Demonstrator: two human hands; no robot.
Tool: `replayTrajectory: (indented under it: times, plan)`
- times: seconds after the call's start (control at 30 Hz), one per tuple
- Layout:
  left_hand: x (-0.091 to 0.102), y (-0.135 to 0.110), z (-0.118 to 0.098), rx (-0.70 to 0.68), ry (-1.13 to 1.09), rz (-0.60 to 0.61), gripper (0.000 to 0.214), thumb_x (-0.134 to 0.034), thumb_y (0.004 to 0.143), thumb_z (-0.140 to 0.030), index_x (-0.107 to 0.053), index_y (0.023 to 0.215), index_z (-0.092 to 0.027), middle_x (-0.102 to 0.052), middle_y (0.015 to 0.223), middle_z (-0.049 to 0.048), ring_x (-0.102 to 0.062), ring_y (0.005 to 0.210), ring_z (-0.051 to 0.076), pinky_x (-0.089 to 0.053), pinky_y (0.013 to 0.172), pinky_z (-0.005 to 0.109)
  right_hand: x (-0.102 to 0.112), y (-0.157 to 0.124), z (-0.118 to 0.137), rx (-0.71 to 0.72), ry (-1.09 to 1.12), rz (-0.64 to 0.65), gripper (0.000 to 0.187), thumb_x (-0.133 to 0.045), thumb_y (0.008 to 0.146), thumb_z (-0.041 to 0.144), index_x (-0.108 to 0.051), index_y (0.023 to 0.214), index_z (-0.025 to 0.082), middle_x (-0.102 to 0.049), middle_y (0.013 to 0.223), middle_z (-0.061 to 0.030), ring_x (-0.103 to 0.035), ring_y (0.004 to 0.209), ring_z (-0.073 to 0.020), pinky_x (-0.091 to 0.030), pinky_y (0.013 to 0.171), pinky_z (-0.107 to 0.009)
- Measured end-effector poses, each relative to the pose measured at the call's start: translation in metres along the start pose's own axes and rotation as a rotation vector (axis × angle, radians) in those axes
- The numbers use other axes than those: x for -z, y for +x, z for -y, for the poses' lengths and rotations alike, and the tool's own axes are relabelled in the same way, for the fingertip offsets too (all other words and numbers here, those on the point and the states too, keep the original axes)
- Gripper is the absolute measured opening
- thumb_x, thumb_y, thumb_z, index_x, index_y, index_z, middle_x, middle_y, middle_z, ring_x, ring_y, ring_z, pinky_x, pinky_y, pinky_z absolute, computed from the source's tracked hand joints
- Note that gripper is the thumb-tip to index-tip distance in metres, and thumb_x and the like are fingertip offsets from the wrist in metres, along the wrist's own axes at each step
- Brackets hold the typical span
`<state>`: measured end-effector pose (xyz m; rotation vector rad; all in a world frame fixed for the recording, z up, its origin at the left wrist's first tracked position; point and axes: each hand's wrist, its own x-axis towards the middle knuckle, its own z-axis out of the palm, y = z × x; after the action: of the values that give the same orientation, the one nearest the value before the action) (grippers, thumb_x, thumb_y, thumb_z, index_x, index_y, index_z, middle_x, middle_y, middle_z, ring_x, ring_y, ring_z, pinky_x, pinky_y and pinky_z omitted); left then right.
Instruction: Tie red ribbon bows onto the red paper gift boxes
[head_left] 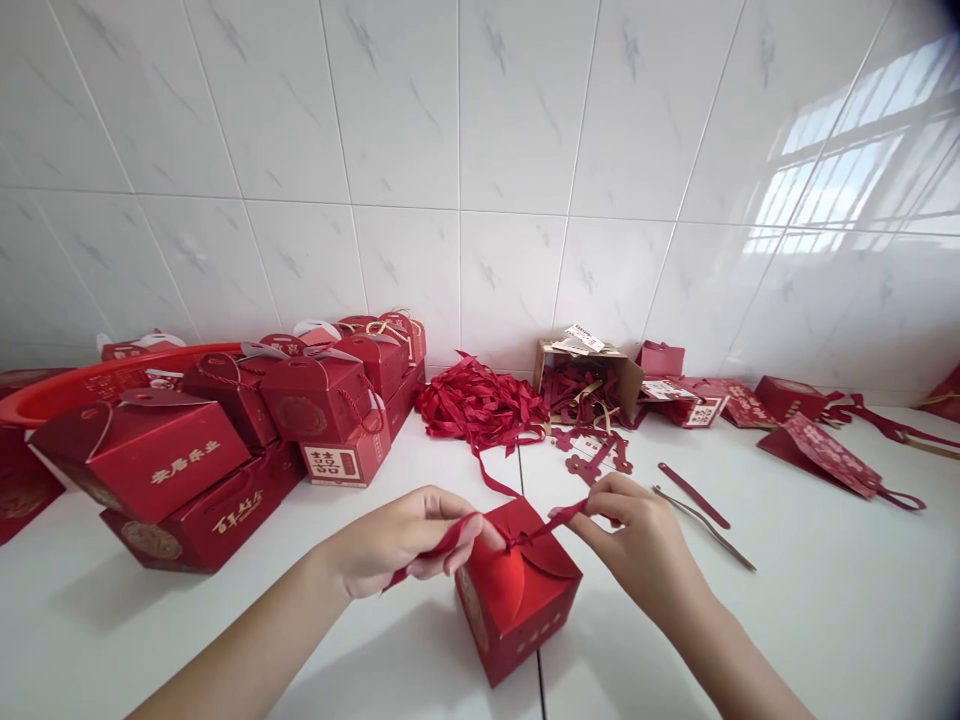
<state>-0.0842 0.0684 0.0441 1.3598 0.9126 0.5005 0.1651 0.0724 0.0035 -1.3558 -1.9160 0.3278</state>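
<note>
A red gift box (517, 610) with folded, curved top flaps stands on the white table between my hands. Dark red ribbon (541, 530) crosses at the middle of its top, in what looks like a knot. My left hand (424, 540) is closed on one end of the ribbon, with a finger close to the crossing and a tail hanging below the palm. Between thumb and fingers, my right hand (626, 520) pinches the other end, pulled out to the right of the box. Another ribbon strand runs from behind the box towards a heap of loose ribbons (480, 400).
Finished-looking red boxes (187, 440) are stacked at the left around an orange-red basin (97, 375). Against the tiled wall lies an open carton (630, 385) of ribbon strips. Flat red strips (694, 495) and a folded red card bag (821, 455) lie at the right.
</note>
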Motion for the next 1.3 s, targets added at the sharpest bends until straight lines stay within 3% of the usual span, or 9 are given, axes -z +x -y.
replayTrajectory:
  times: [0.1, 0.17, 0.27, 0.4, 0.6, 0.73, 0.9, 1.0, 1.3]
  plan:
    - [-0.018, 0.001, -0.001, -0.068, -0.006, -0.222, 0.032, -0.062, 0.08, -0.043, -0.072, 0.093, -0.015, -0.036, 0.052, -0.0063, -0.02, 0.046, 0.005, -0.017, 0.042, 0.019, 0.001, 0.002, 0.01, 0.072, 0.226, 0.053, 0.015, -0.06, 0.08, 0.025, -0.073, 0.072, 0.022, -0.058, 0.08, -0.0045, -0.051, 0.067, -0.0152, -0.037, 0.052, -0.025]
    - [-0.031, 0.004, 0.001, -0.151, 0.094, -0.31, 0.027, -0.059, 0.083, -0.038, -0.072, 0.095, -0.017, -0.043, 0.058, -0.0039, -0.033, 0.051, 0.006, -0.03, 0.048, 0.018, 0.0, 0.003, 0.017, 0.06, 0.35, 0.137, 0.013, -0.062, 0.078, 0.026, -0.073, 0.072, 0.024, -0.059, 0.08, -0.003, -0.051, 0.067, -0.014, -0.038, 0.056, -0.025]
    - [-0.044, 0.009, 0.01, -0.286, 0.374, -0.415, 0.023, -0.048, 0.089, -0.026, -0.07, 0.092, -0.019, -0.053, 0.074, 0.0009, -0.05, 0.069, 0.012, -0.042, 0.064, 0.022, -0.002, 0.004, 0.026, -0.017, 0.507, 0.24, 0.013, -0.067, 0.076, 0.031, -0.074, 0.069, 0.023, -0.059, 0.079, -0.0025, -0.052, 0.069, -0.0144, -0.04, 0.061, -0.026]
    - [-0.053, 0.015, 0.027, -0.355, 0.786, -0.555, 0.028, -0.038, 0.089, -0.017, -0.066, 0.083, -0.02, -0.048, 0.074, 0.001, -0.05, 0.064, 0.012, -0.042, 0.06, 0.023, -0.007, 0.004, 0.033, -0.146, 0.57, 0.3, 0.012, -0.07, 0.071, 0.03, -0.073, 0.064, 0.021, -0.059, 0.077, -0.0026, -0.053, 0.071, -0.0152, -0.04, 0.063, -0.027]
    - [-0.059, 0.02, 0.045, -0.597, 0.985, -0.64, 0.035, -0.035, 0.085, -0.007, -0.065, 0.099, -0.019, -0.051, 0.078, 0.0028, -0.052, 0.059, 0.011, -0.043, 0.054, 0.022, -0.012, 0.002, 0.036, -0.09, 0.52, 0.306, 0.011, -0.061, 0.066, 0.011, -0.058, 0.057, 0.017, -0.054, 0.072, 0.0008, -0.045, 0.063, -0.0109, -0.037, 0.058, -0.024]
    - [-0.056, 0.017, 0.045, -0.728, 0.948, -0.527, 0.038, -0.036, 0.089, -0.007, -0.062, 0.113, -0.021, -0.052, 0.08, 0.0032, -0.053, 0.063, 0.011, -0.045, 0.058, 0.02, -0.01, 0.002, 0.031, -0.038, 0.548, 0.411, 0.01, -0.056, 0.067, 0.012, -0.051, 0.06, 0.017, -0.047, 0.071, 0.0021, -0.041, 0.061, -0.0098, -0.034, 0.054, -0.024]
    - [-0.04, 0.012, 0.023, -0.596, 0.847, -0.255, 0.032, -0.04, 0.09, -0.011, -0.066, 0.107, -0.021, -0.058, 0.084, 0.0048, -0.056, 0.071, 0.011, -0.047, 0.065, 0.02, -0.007, 0.006, 0.026, 0.092, 0.415, 0.414, 0.017, -0.051, 0.064, 0.007, -0.04, 0.06, 0.019, -0.043, 0.07, 0.0026, -0.04, 0.062, -0.0102, -0.033, 0.055, -0.023]
    - [-0.034, 0.013, 0.013, -0.53, 0.834, -0.185, 0.028, -0.042, 0.09, -0.014, -0.069, 0.095, -0.018, -0.06, 0.083, 0.0053, -0.056, 0.07, 0.012, -0.046, 0.064, 0.02, -0.006, 0.01, 0.027, 0.148, 0.361, 0.459, 0.015, -0.051, 0.065, 0.006, -0.043, 0.063, 0.019, -0.045, 0.072, 0.002, -0.042, 0.062, -0.0104, -0.035, 0.055, -0.023]
    - [-0.008, 0.008, 0.02, -0.326, 0.829, -0.444, 0.02, -0.05, 0.088, -0.028, -0.067, 0.081, -0.018, -0.057, 0.077, 0.0029, -0.049, 0.063, 0.012, -0.038, 0.056, 0.023, 0.009, 0.007, 0.015, 0.156, 0.152, 0.472, 0.021, -0.049, 0.068, 0.008, -0.036, 0.056, 0.018, -0.046, 0.074, 0.0014, -0.041, 0.062, -0.0101, -0.034, 0.055, -0.024]
